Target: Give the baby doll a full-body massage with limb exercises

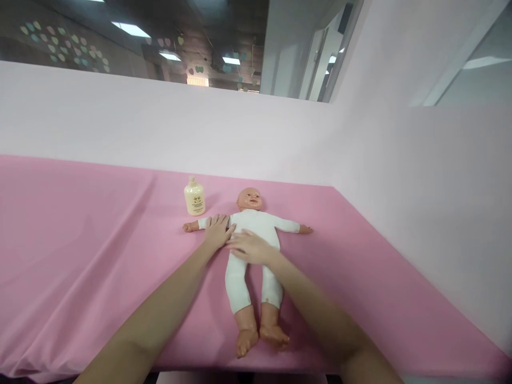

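Note:
A baby doll in a white bodysuit lies on its back, arms stretched out to both sides and bare feet toward me. Across the doll's upper arm on the left side rests my left hand, its fingers laid out flat. My right hand lies over the doll's belly, fingers extended and pointing left, close to my left thumb. Neither hand grips anything. Beyond the doll's left-side arm stands a cream-coloured lotion bottle with a face-like print and small dark lettering.
A pink sheet covers the table, with folds at the left. White walls border it at the back and right. Above the back wall is a window with heart-shaped stickers and light reflections.

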Motion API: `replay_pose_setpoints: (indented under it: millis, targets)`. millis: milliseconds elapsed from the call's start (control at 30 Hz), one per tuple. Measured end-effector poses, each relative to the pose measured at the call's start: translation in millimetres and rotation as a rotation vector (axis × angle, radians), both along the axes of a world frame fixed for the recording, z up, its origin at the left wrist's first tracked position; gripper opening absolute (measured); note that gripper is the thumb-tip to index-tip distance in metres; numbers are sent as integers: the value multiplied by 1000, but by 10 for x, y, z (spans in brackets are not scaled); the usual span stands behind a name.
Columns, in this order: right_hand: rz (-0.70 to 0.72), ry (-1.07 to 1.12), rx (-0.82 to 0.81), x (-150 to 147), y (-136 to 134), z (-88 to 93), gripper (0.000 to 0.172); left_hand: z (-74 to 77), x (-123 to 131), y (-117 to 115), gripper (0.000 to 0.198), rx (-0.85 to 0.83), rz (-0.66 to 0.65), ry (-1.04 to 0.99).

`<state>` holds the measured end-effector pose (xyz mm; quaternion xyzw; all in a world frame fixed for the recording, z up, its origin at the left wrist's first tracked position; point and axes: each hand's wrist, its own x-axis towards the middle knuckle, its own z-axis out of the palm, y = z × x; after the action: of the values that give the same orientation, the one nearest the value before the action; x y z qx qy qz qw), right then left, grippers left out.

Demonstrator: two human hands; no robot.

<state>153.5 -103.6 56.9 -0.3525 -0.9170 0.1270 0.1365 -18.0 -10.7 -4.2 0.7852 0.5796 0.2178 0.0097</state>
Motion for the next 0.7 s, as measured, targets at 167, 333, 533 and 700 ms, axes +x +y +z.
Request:
replay_pose_setpoints:
  millis: [167, 333, 533, 700]
  targets:
    - [-353, 123, -38, 590, 470, -114, 47, 7, 7, -21, 61, -29, 2, -33]
    - [-666, 307, -27, 1010, 628, -407, 61, 81, 100, -69, 61, -119, -63, -51]
    - [-740, 285, 32, 1014, 720, -529, 58, 307, 393, -506, 58, -164, -528, -67]
    - [-775, 261, 49, 947, 682, -469, 54, 449, 631, -984, 53, -167, -975, 0]
